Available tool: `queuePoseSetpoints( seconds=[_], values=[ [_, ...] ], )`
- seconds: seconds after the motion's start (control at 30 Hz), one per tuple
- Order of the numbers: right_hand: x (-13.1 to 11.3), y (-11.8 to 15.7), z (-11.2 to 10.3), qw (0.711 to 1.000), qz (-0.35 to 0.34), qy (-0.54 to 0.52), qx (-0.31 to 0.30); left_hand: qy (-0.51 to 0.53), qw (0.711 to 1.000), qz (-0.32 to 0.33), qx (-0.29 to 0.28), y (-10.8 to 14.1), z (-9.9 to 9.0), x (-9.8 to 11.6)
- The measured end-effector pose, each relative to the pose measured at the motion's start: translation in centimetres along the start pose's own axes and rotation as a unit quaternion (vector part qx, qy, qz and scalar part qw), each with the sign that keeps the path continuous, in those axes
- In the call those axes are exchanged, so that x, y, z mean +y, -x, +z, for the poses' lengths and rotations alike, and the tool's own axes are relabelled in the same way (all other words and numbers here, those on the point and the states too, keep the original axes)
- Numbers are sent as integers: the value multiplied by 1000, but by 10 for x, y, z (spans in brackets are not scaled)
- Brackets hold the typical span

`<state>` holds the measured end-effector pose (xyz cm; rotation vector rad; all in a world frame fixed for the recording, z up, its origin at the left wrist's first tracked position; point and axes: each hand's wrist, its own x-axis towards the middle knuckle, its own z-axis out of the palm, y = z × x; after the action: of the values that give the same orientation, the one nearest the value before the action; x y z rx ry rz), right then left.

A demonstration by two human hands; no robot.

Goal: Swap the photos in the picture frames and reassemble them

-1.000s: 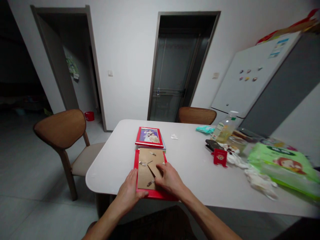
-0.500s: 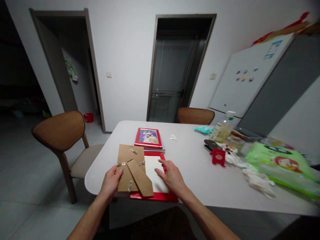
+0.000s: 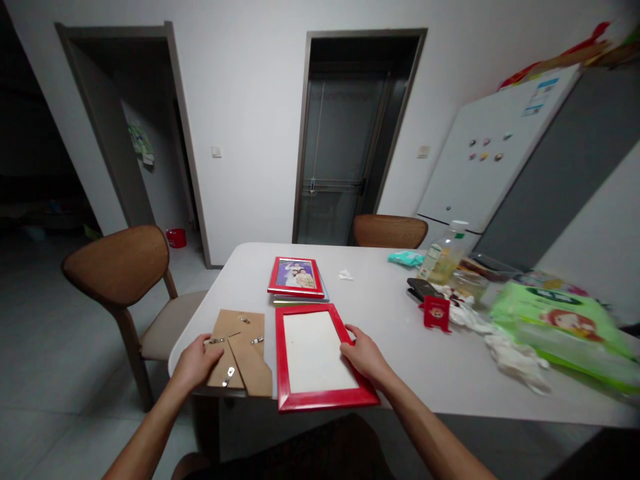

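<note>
A brown backing board (image 3: 235,350) with metal clips and a fold-out stand lies at the table's front left. My left hand (image 3: 197,363) grips its left edge, thumb on top. To the right, a red picture frame (image 3: 327,402) with a white sheet (image 3: 315,350) inside it is tilted up slightly at the near edge. My right hand (image 3: 367,355) is closed on the frame's right side, thumb over the inner border. Behind them another red frame with a photo (image 3: 297,277) rests on a small stack of flat things.
On the right stand a bottle (image 3: 445,252), a dark phone (image 3: 423,289), a small red stand (image 3: 437,313), crumpled tissues (image 3: 517,360) and a green tissue pack (image 3: 560,327). A wooden chair (image 3: 120,267) is at the left, another chair (image 3: 390,231) behind the table.
My left hand has moved the backing board left and down, off the red frame. My right hand, open above the white sheet before, has taken hold of the frame's right side.
</note>
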<state>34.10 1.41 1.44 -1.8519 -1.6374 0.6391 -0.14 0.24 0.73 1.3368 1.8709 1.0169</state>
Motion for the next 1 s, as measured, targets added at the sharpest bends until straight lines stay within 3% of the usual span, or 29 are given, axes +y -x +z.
queuePoseSetpoints(
  seconds=[0.07, 0.17, 0.27, 0.37, 0.47, 0.53, 0.6, 0.73, 0.87, 1.0],
  values=[
    [-3, 8, -6, 979, 40, -187, -69, -66, 996, 41, 44, 5, 3, 7],
    [-11, 20, -12, 913, 78, -382, -122, -142, 976, 152, 68, 24, 24, 30],
    [-20, 26, -13, 870, 95, -467, -124, -80, 967, 241, -38, 57, 65, 62],
    [-26, 26, -11, 867, 78, -478, -116, -62, 931, 335, -127, 88, 106, 92],
    [-27, 23, -12, 884, 60, -453, -100, -90, 900, 400, -148, 102, 125, 113],
    [-25, 20, -14, 902, 54, -420, -85, -108, 894, 413, -135, 101, 122, 121],
    [-18, 15, -16, 933, 52, -351, -59, -103, 907, 399, -91, 94, 109, 122],
    [6, 3, -16, 992, 36, -124, 13, -52, 951, 303, 28, 76, 74, 102],
    [25, -4, -9, 997, 2, 46, 60, -48, 979, 192, 42, 67, 54, 63],
    [28, -2, -2, 990, -18, 128, 56, -94, 983, 158, 21, 68, 53, 39]
  ],
)
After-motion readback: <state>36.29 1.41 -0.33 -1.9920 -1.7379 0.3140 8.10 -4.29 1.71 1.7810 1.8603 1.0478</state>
